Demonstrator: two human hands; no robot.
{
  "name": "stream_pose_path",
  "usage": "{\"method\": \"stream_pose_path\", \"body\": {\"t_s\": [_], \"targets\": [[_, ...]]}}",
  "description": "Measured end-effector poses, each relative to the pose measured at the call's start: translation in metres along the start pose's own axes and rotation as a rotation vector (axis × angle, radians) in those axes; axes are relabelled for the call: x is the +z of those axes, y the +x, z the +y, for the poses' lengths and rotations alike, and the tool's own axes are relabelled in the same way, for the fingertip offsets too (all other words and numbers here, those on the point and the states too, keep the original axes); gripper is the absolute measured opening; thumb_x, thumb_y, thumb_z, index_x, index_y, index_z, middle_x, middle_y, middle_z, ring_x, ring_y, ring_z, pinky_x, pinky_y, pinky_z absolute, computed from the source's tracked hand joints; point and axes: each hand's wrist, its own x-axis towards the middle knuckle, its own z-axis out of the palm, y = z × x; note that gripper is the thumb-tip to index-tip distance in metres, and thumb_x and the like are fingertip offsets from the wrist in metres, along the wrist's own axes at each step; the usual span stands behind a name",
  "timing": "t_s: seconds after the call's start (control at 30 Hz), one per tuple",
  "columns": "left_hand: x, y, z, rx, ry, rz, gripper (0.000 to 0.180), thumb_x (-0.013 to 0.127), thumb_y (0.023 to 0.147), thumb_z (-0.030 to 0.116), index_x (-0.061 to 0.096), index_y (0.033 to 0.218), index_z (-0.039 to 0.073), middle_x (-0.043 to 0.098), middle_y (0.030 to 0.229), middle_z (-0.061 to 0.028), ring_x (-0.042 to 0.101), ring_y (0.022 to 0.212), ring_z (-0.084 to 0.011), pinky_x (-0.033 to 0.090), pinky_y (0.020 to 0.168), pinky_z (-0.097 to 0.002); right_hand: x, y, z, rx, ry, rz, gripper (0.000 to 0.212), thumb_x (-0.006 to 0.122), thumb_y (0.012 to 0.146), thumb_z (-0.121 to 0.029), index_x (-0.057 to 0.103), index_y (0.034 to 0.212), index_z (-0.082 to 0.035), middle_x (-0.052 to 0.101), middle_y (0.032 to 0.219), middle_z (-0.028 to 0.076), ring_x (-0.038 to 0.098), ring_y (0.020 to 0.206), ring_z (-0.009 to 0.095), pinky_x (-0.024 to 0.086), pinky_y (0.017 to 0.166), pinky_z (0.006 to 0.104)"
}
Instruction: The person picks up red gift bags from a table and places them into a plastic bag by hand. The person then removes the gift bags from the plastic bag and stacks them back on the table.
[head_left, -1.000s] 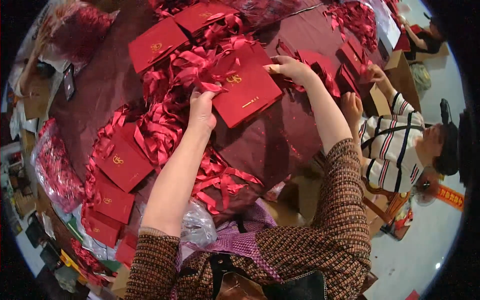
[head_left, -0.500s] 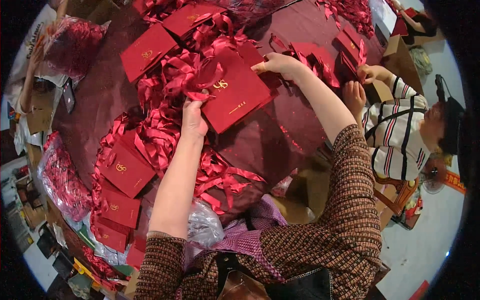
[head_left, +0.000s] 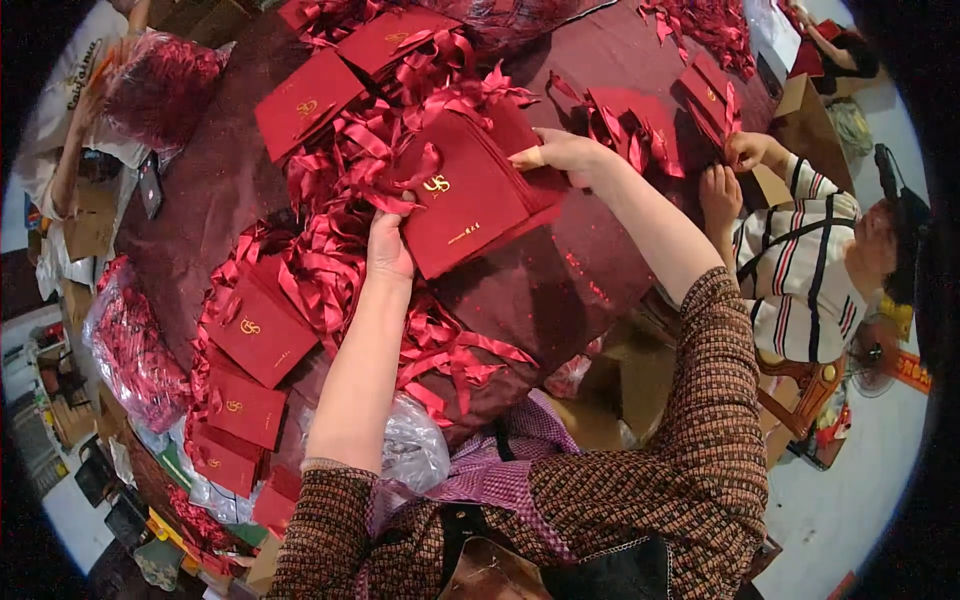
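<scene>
You have a stack of flat red paper bags (head_left: 470,195) lying near the middle of the counter (head_left: 215,190), tilted so its long edges run from near left to far right. Your left hand (head_left: 388,250) pinches the stack's near left edge, thumb on top and fingers closed on the bags. Your right hand (head_left: 562,152) grips the far right edge, fingers curled shut around it. A tangle of red ribbons (head_left: 335,255) spreads to the left of the stack and under it, touching your left hand. More red bags (head_left: 262,335) lie in a row at the near left, and others (head_left: 308,103) rest at the far side beyond the ribbons. To your right, another person in a striped shirt (head_left: 800,270) has both hands (head_left: 735,170) among red pieces at the counter's right edge. A clear sack of red ribbon (head_left: 130,350) sits at the far left edge.
</scene>
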Motion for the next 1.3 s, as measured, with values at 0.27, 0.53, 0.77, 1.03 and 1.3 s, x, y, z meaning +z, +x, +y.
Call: {"method": "stream_pose_path", "body": {"t_s": [0.27,0.53,0.77,1.03,1.3], "targets": [[0.001,-0.007,0.004,-0.021,-0.008,0.034,0.039,0.057,0.078,-0.001,0.058,0.116,0.006,0.062,0.114,-0.0065,0.06,0.104,-0.0241,0.049,0.094,-0.0409,0.016,-0.007,0.01,-0.077,0.115,0.163,0.032,0.065,0.083,-0.005,0.055,0.111,0.005,0.069,0.095,0.011,0.066,0.086,0.017,0.053,0.08,0.0318],[0.016,-0.038,0.037,0.023,-0.008,-0.005,0.029,0.06,0.078,0.004,0.062,0.108,0.005,0.064,0.11,-0.0088,0.061,0.101,-0.0266,0.048,0.094,-0.0447,0.008,-0.076,-0.037,-0.219,-0.075,0.264,0.087,0.064,0.076,0.002,0.01,0.143,0.011,0.066,0.102,0.019,0.064,0.094,0.021,0.049,0.085,0.0286],[0.007,-0.151,0.093,0.279,0.045,-0.034,0.046,0.065,0.076,0.007,0.055,0.12,0.004,0.062,0.112,-0.0082,0.059,0.104,-0.025,0.047,0.095,-0.0431,0.034,-0.135,-0.051,-0.495,-0.836,0.514,0.06,0.072,0.068,-0.003,0.044,0.121,0.003,0.062,0.108,0.022,0.061,0.102,0.029,0.047,0.089,0.0375],[-0.063,-0.222,0.063,0.209,-0.03,0.041,0.06,0.061,0.073,0.0,0.045,0.131,0.006,0.056,0.124,-0.0102,0.054,0.115,-0.0265,0.043,0.1,-0.0439,0.079,-0.109,0.006,-0.305,-1.432,0.514,0.081,0.078,0.066,-0.017,0.034,0.131,0.003,0.052,0.117,0.023,0.052,0.109,0.04,0.046,0.089,0.0442],[-0.112,-0.258,0.039,0.179,-0.055,0.049,0.055,0.056,0.08,0.002,0.044,0.133,0.006,0.054,0.128,-0.0111,0.053,0.117,-0.0282,0.042,0.102,-0.0459,0.07,-0.104,0.011,-0.307,-1.318,0.561,0.072,0.078,0.068,-0.025,0.041,0.124,0.001,0.06,0.108,0.024,0.058,0.104,0.038,0.048,0.085,0.0443]]}}
